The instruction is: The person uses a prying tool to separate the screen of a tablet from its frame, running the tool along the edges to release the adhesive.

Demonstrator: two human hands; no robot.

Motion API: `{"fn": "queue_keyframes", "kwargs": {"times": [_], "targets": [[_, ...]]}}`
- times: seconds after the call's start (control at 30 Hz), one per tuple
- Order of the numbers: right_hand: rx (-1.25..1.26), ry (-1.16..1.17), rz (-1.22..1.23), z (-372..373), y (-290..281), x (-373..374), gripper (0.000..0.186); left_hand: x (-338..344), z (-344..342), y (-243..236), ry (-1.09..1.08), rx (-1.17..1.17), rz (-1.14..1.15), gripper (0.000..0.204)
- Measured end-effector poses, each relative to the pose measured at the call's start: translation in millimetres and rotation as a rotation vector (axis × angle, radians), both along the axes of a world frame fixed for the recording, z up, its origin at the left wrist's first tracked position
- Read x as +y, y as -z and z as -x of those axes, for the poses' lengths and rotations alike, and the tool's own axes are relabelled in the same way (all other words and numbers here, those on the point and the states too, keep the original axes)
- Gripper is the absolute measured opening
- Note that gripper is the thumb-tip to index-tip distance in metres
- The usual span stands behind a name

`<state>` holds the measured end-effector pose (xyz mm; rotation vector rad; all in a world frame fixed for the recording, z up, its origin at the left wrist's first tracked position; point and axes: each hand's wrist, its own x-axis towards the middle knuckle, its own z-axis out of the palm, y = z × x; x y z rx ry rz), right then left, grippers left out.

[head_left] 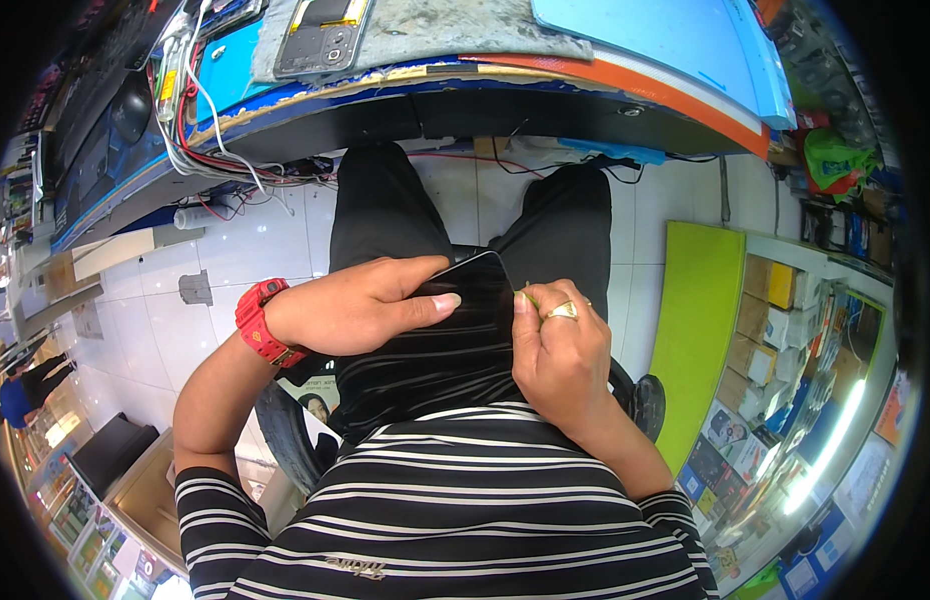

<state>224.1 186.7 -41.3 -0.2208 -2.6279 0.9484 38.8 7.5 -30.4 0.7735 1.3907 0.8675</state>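
Note:
My left hand (360, 305) grips a black phone (475, 285) held over my lap, thumb lying across its dark glossy face. A red watch (257, 322) is on that wrist. My right hand (555, 345), with a gold ring, pinches a small thin greenish tool (526, 296) at the phone's right edge. Both hands are close together above my black trousers and striped shirt.
A workbench edge (545, 95) curves across the top, carrying an opened phone (323, 35) on a grey mat, a blue mat (675, 40) and tangled wires (220, 150). Shelves of boxed goods (785, 330) and a green panel (700, 330) stand to the right. White floor tiles lie below.

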Motion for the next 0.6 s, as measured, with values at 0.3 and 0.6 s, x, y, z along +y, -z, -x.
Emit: {"fn": "queue_keyframes", "kwargs": {"times": [0.3,0.6], "targets": [[0.085,-0.007,-0.114,9.5,0.3,-0.5,0.008,3.6,-0.7,-11.8,0.022,0.021,0.077,0.041],[0.133,-0.027,-0.140,21.0,-5.5,1.2,0.010,5.0,-1.5,-17.7,0.037,0.081,0.025,0.041]]}}
